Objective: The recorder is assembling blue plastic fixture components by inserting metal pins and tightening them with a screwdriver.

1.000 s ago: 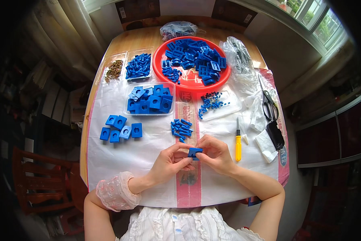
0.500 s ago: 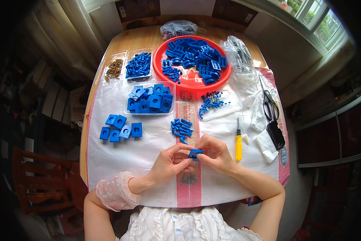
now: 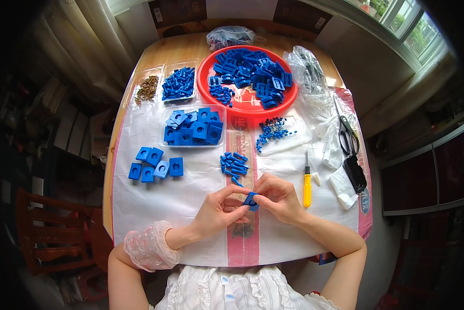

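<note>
Between both hands, just above the white woven sheet (image 3: pixel 201 248), is a small blue rectangular plastic piece (image 3: pixel 252 202) with a round recess. My left hand (image 3: pixel 221 208) pinches its left side between thumb and fingers. My right hand (image 3: pixel 276 198) grips its upper right edge the same way, so part of the piece is covered. Right beyond the fingertips lies a pile of small blue elongated parts (image 3: pixel 234 164). Several blue square pieces with round holes (image 3: pixel 176 167) rest on the sheet to the left.
A clear box (image 3: pixel 194 146) holds more square pieces; behind it are trays of small blue parts (image 3: pixel 178 84) and brass-coloured screws (image 3: pixel 147 89). A red basin (image 3: pixel 203 88) carries blue parts. Tiny beads-like bits (image 3: pixel 271 132), a yellow-handled screwdriver (image 3: pixel 307 188) and black scissors (image 3: pixel 348 137) lie to the right.
The blue piece has been tilted in my fingers, so its face with the round recess now shows more. Both hands stay in nearly the same place.
</note>
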### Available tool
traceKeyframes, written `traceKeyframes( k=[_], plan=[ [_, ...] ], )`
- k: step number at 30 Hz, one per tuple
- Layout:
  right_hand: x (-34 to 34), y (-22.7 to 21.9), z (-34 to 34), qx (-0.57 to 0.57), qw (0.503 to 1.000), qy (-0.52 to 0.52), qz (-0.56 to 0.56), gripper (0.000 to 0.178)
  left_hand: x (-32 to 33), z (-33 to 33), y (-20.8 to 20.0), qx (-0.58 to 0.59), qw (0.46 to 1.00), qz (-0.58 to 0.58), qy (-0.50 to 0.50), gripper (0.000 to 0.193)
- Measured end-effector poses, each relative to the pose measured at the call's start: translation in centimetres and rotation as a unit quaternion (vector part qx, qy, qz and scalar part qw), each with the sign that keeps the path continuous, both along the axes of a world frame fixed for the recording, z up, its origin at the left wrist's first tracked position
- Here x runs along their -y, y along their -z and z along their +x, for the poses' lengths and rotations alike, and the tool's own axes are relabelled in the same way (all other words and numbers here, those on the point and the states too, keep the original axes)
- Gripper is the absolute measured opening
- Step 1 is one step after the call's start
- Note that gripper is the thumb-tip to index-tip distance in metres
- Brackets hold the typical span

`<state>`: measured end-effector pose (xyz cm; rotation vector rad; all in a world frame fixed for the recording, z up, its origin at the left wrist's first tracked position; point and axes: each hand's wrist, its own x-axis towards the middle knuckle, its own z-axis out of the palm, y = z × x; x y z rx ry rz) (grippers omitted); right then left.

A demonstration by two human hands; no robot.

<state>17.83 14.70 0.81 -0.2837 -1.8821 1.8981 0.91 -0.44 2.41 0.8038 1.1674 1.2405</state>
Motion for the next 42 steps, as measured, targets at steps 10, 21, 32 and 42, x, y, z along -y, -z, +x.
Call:
traceKeyframes(
  k=[10, 21, 32, 42],
  plan=[
    [0.09, 0.42, 0.06, 0.036, 0.999, -0.011, -0.018, 0.006, 0.1, 0.06, 0.48, -0.004, 1.0, 0.012, 0.003, 0.035],
    [0.18, 0.26, 0.05, 0.005, 1.0, -0.008, -0.018, 0.005, 0.08, 0.02, 0.46, -0.024, 1.0, 0.006, 0.004, 0.034],
    [0.11, 0.32, 0.19, 0.026, 0.999, -0.016, -0.041, 0.005, 0.05, 0.01, 0.37, -0.022, 1.0, 0.005, 0.005, 0.035],
    [0.18, 0.15, 0.11, 0.017, 0.999, -0.011, -0.04, 0.005, 0.13, -0.01, 0.5, -0.037, 0.999, 0.017, 0.008, 0.035]
  ],
)
